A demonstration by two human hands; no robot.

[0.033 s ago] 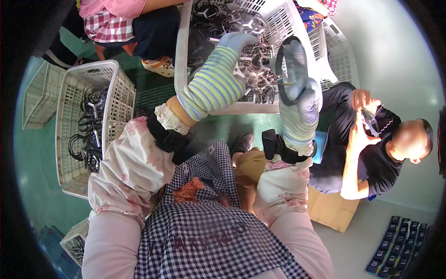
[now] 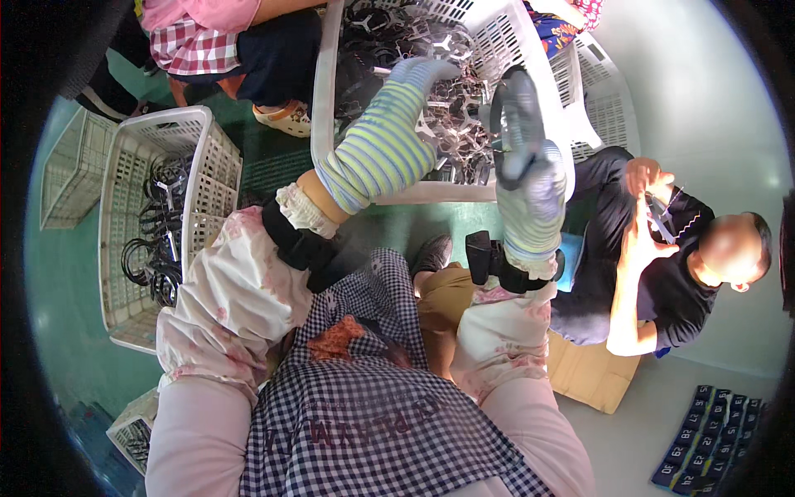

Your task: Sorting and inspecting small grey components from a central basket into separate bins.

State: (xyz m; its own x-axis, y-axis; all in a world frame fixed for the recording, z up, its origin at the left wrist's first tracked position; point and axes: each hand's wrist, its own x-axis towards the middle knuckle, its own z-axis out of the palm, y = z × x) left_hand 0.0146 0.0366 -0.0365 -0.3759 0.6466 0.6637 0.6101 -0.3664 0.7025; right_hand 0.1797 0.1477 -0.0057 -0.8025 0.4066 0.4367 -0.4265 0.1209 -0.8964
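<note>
My left hand [image 2: 389, 128], in a striped knit glove, reaches over a white crate [image 2: 431, 194] of black ring-shaped parts. Its fingers stretch toward the right, with the thumb apart from them; nothing shows in its grasp. In the gloved right hand [image 2: 534, 186], at the crate's right side, is a black ring-shaped part [image 2: 503, 124], held upright. Motion blurs this hand, and the glove's fingers look dark and soiled. Inside the crate lie several more black rings with silvery three-armed pieces [image 2: 451, 40] and thin coppery wires [image 2: 468, 108].
Left of me a white crate [image 2: 116, 323] holds several black rings. A person in black [image 2: 687, 306] sits at the right, handling a small part. Another person's checked garment [image 2: 190, 54] shows at the upper left. Cardboard [image 2: 592, 373] lies at the right.
My right hand and its black ring have shifted very slightly, with more blur on the fingers. My left hand stays in place.
</note>
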